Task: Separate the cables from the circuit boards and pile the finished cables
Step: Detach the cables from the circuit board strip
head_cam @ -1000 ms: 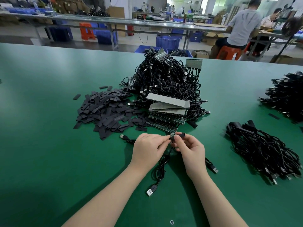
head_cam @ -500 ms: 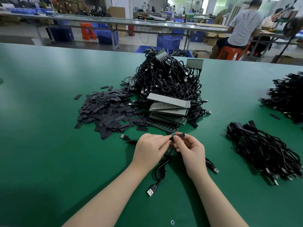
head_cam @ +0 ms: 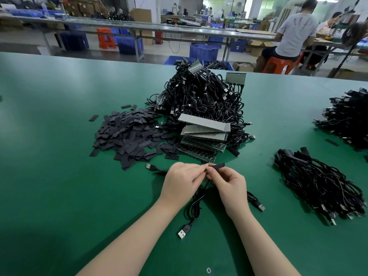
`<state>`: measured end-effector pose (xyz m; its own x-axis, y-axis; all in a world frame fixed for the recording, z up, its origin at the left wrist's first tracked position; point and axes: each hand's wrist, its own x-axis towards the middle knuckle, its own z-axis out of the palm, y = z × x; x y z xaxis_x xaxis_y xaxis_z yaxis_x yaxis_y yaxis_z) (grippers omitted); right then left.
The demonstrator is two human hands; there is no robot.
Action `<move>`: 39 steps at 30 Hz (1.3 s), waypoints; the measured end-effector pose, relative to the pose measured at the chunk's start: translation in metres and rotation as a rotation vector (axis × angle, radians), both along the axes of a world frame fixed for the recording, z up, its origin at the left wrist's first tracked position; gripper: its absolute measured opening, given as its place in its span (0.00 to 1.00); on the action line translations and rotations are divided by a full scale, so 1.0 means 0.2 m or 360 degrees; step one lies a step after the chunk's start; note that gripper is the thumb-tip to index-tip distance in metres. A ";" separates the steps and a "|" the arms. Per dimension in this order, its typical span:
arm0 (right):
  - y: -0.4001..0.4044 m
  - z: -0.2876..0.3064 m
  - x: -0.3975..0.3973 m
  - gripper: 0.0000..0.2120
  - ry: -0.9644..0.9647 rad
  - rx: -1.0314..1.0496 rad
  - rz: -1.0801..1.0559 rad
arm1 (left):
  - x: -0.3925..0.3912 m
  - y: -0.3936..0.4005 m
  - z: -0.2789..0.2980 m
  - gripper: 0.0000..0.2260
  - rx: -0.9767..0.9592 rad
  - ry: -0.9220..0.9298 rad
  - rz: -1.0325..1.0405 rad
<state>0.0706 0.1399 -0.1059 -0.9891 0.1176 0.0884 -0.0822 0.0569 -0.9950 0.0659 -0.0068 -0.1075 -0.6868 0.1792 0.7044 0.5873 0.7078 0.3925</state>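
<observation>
Both hands pinch: left hand [head_cam: 182, 179] the cable [head_cam: 196, 206] end, right hand [head_cam: 232, 186] the black sleeve [head_cam: 218, 166], above the green table [head_cam: 59, 156]. Risk: sleeve slips, or tugging strains the wire joint.

Beyond the green table [head_cam: 59, 136], a long metal workbench [head_cam: 139, 29] crosses a grey floor [head_cam: 23, 44] with blue crates [head_cam: 204, 51] and an orange stool [head_cam: 105, 37] beneath it, a person [head_cam: 294, 30] sits on another orange stool [head_cam: 277, 64], and what may be bright windows [head_cam: 268, 5] glow far behind.
</observation>
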 end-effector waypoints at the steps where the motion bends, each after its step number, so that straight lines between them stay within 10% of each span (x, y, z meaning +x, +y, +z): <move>1: 0.00 0.00 0.00 0.07 -0.0004 0.0017 0.0001 | 0.00 0.00 0.00 0.09 -0.0014 0.0010 0.0003; 39: 0.00 0.01 0.01 0.06 0.0037 0.0000 -0.0012 | 0.00 0.00 -0.01 0.08 -0.0011 0.0015 0.0048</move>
<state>0.0719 0.1399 -0.1049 -0.9859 0.1252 0.1114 -0.1049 0.0578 -0.9928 0.0651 -0.0077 -0.1095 -0.6852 0.1636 0.7098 0.5694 0.7280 0.3818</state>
